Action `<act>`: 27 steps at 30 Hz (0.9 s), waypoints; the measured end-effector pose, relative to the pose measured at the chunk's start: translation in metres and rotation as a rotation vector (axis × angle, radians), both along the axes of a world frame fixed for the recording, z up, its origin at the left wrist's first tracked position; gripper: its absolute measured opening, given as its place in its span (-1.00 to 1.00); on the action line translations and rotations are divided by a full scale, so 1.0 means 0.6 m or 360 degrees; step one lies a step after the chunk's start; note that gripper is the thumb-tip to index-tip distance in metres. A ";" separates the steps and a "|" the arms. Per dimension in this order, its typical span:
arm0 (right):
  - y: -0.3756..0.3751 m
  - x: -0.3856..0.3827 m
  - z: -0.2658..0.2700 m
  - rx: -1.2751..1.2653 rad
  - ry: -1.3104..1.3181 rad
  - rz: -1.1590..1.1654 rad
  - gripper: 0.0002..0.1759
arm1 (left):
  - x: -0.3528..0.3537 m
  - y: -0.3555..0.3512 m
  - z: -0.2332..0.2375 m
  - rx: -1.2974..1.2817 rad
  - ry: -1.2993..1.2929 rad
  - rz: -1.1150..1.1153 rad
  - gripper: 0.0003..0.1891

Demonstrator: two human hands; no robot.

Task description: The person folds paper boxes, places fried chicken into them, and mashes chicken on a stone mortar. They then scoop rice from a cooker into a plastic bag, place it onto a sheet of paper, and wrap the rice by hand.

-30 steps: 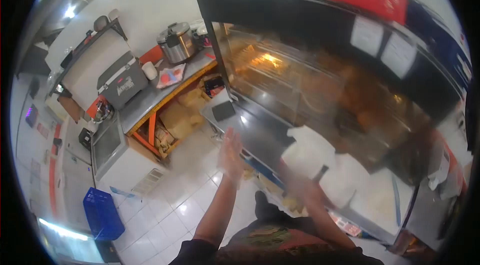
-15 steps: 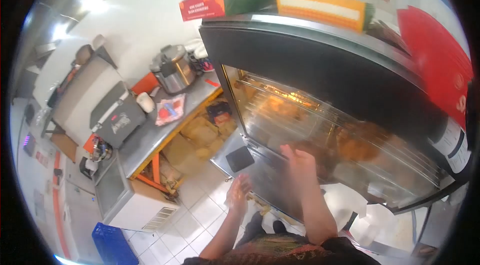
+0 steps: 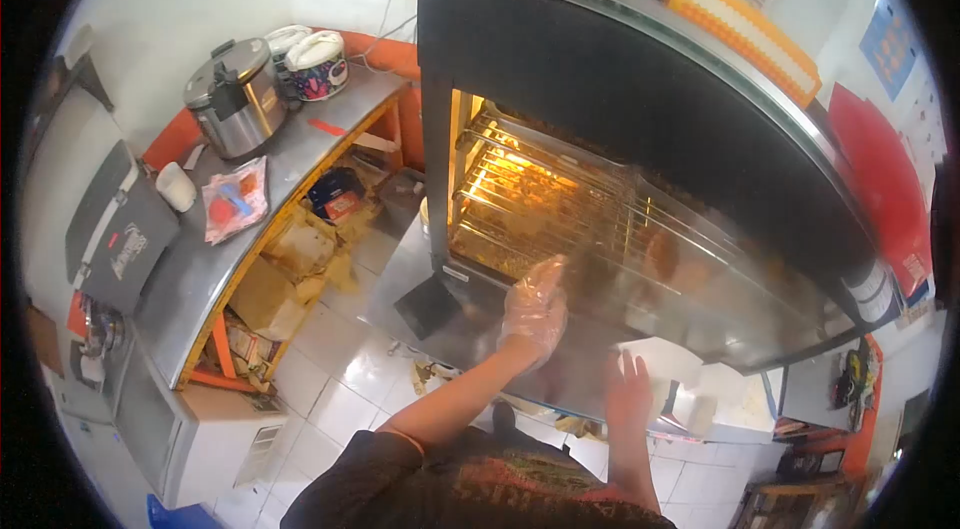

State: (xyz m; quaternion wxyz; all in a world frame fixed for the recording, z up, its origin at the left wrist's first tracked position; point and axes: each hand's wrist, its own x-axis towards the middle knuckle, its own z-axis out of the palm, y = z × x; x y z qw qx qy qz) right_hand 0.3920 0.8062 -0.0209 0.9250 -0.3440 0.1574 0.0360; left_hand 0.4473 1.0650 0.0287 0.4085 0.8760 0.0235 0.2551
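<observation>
The white paper [image 3: 668, 359] lies on the metal tabletop [image 3: 582, 361] in front of the black cabinet [image 3: 600, 79]; it looks light, thin and easy to bend or rip, so a soft pinch at its edge should work best. The right hand [image 3: 628, 391] is at the paper's left edge, fingers out straight. The left hand [image 3: 537, 307], in a clear glove [image 3: 527, 327], is by the cabinet, fingers close together, but I cannot tell if it holds anything.

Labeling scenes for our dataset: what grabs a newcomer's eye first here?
Probably the big black cabinet across the middle and right, glowing orange inside its left end. Just in front of that glow, the plastic-gloved left hand stands out. Farther left, a shiny steel cooker sits on the metal counter.
</observation>
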 end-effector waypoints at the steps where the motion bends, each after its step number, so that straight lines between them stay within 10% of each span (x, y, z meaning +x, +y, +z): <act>1: -0.012 -0.018 -0.008 0.0022 0.0029 -0.0017 -0.36 | 0.003 0.004 -0.012 0.0144 -0.0108 -0.0090 -0.31; 3: -0.023 -0.051 -0.021 -0.0002 -0.0040 0.0021 -0.35 | 0.017 0.016 0.031 -0.0036 -0.0079 -0.0006 -0.37; 5: -0.027 -0.079 -0.029 -0.0191 -0.0109 0.0079 -0.34 | 0.030 0.056 0.125 0.0976 -0.0103 0.0407 -0.48; 6: -0.026 -0.089 -0.030 -0.0370 -0.0144 0.0117 -0.33 | 0.079 0.068 0.112 0.0859 -0.0331 0.0524 -0.54; 8: -0.020 -0.106 -0.045 -0.0491 -0.0230 0.0130 -0.35 | 0.154 0.125 0.212 0.0887 0.0852 -0.0176 -0.68; 9: -0.017 -0.115 -0.053 -0.0552 -0.0273 0.0134 -0.36 | 0.202 0.143 0.115 0.0990 0.0217 -0.0100 -0.76; 12: -0.008 -0.127 -0.041 -0.0619 -0.0305 0.0103 -0.38 | 0.287 0.170 0.177 0.0523 0.1158 -0.0386 -0.37; 27: -0.033 -0.185 -0.065 -0.0446 -0.0089 -0.0499 -0.41 | 0.354 0.158 0.182 0.0938 0.0700 -0.0893 -0.52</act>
